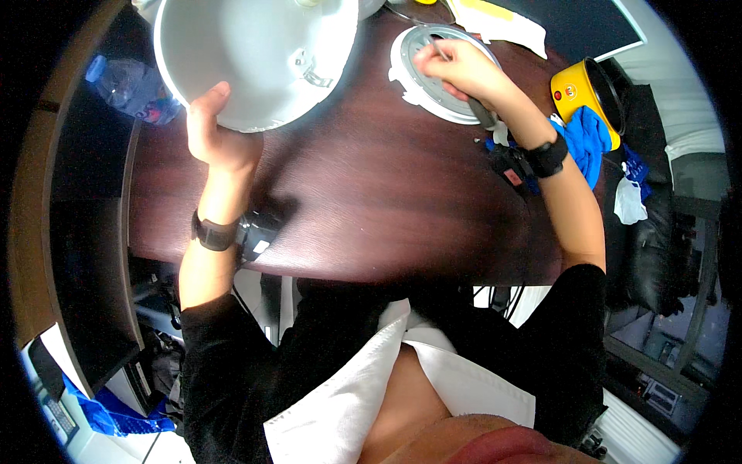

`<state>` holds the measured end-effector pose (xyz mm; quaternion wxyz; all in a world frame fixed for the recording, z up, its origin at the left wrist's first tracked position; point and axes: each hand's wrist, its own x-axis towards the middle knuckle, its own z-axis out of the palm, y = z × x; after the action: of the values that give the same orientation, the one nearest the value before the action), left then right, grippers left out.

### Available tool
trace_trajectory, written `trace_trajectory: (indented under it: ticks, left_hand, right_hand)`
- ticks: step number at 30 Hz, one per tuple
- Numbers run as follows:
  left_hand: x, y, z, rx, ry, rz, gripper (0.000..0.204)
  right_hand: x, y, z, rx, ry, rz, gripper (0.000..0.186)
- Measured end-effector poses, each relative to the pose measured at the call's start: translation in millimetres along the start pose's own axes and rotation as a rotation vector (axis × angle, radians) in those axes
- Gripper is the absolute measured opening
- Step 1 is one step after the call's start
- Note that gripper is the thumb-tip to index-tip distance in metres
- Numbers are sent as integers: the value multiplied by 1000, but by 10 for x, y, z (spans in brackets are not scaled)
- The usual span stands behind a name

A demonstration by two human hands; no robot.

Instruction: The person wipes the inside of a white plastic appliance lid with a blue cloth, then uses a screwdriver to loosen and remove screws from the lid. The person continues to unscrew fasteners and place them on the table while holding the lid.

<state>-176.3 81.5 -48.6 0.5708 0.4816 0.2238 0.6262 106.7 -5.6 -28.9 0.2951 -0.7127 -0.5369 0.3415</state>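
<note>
Looks mid-job to me: the round cover (427,87) sits apart from the white tub (232,62), lying on the bench (386,193) right under the right grip (470,71), which is wrapped around a dark-handled tool (484,116). Left grip (216,138) is clamped on the tub's rim, tub tilted just beyond it. Can't tell how much cover work's left, tbh.

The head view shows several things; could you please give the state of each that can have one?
Pale round container: open, mouth toward the camera, held by the left hand.
Grey disc: lying on the table, under the right hand.
Dark-handled tool: gripped by the right hand.
Bottle: capped.
Yellow pot: open.
Blue cloth: crumpled.
</note>
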Motion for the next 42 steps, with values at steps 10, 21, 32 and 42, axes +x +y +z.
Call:
trace_trajectory:
  ticks: [10,21,32,42]
  left_hand:
    - [-44,118,99,-91,14,-60,50]
    - [65,56,-16,-59,106,71,50]
    - [56,91,28,-50,66,79,49]
    - [89,49,-18,-50,70,145,47]
  right_hand:
    - [11,181,339,-608,110,-345,21]
    - [36,88,506,-850,128,-351,17]
    - [101,162,471,-920,141,-361,16]
    - [224,116,497,-727,108,-234,19]
